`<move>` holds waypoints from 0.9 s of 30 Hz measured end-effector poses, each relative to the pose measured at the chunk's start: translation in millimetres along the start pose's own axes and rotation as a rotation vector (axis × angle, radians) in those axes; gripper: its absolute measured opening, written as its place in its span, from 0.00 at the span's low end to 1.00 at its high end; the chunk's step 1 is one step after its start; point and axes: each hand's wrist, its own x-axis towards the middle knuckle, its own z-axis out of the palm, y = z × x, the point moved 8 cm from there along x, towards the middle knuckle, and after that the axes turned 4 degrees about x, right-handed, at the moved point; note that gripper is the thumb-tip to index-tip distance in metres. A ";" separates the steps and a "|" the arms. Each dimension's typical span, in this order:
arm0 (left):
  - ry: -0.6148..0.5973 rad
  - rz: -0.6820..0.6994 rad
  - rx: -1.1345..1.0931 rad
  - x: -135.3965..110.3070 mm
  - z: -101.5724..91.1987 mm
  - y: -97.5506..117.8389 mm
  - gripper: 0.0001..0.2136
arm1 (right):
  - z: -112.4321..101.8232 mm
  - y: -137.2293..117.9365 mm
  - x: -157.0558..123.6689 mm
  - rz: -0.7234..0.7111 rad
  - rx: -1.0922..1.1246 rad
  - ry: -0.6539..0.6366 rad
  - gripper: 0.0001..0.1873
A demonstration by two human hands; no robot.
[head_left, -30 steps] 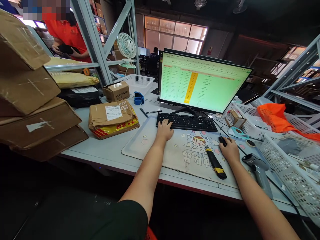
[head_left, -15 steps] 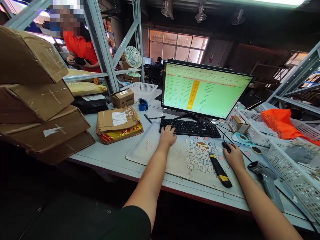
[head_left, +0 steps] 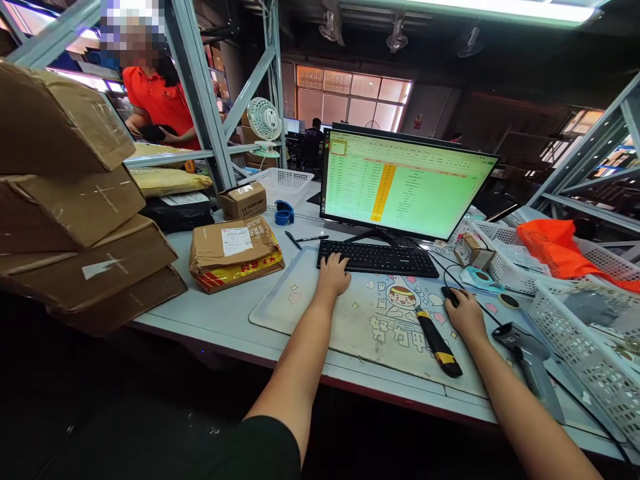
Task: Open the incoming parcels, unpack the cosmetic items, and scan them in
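Note:
My left hand [head_left: 333, 274] rests at the left end of the black keyboard [head_left: 395, 259], fingers spread over its keys. My right hand [head_left: 466, 316] is wrapped over a black computer mouse [head_left: 451, 295] on the printed desk mat [head_left: 310, 310]. Between my forearms lies a black and yellow utility knife [head_left: 439, 343]. Just right of my right wrist is a grey barcode scanner [head_left: 531, 363]. Behind the keyboard stands a monitor [head_left: 407, 183] showing a spreadsheet with an orange column.
Stacked cardboard boxes [head_left: 75, 200] rise at the left, beside a taped parcel [head_left: 237, 257] and a small box [head_left: 243, 201]. White baskets [head_left: 565, 327] line the right side, one with orange cloth [head_left: 555, 243]. A co-worker in a red shirt [head_left: 163, 100] stands behind the shelf frame.
The view has shifted slightly. Both my hands keep their places on the keyboard and mouse. At the screen's top left a small pale box now shows. The co-worker's hands have moved a little.

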 end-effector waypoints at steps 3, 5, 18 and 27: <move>0.012 0.002 0.002 0.2 0.6 0.0 0.27 | -4.5 -3.9 0.1 -0.026 0.008 0.023 0.27; 0.021 0.001 0.004 0.3 0.9 -0.1 0.27 | -7.4 -7.1 -0.1 -0.043 0.015 0.035 0.28; 0.029 0.005 0.013 1.9 2.8 -0.5 0.27 | -15.9 -17.2 -5.5 0.133 -0.188 -0.064 0.31; 0.015 0.003 0.010 2.0 1.5 -0.5 0.27 | -22.0 -25.4 -6.1 0.190 -0.236 -0.125 0.27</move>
